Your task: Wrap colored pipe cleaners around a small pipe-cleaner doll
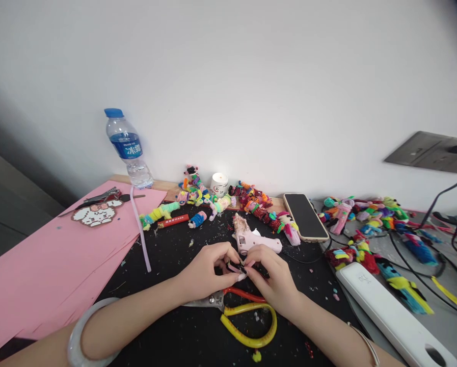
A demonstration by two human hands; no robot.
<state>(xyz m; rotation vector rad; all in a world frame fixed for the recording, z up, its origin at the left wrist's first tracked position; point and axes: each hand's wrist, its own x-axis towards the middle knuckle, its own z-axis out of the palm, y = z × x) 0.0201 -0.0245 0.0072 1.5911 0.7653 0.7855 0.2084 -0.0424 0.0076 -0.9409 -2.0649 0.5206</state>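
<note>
My left hand (209,270) and my right hand (272,278) meet over the black mat (175,331), fingertips pinched together on a small dark craft piece (238,266). Most of that piece is hidden by my fingers. A pink hot glue gun (251,238) lies just behind my hands. Pliers with red and yellow handles (247,316) rest on the mat under my right wrist. A pale bangle sits on my left wrist.
Pink paper sheets (41,270) lie at left with a pixel-bead figure (94,213). At the wall stand a water bottle (128,148) and a small candle jar (219,183). Colourful pipe-cleaner dolls (251,201), a phone (305,216), a white power strip (392,316) and cables fill the right.
</note>
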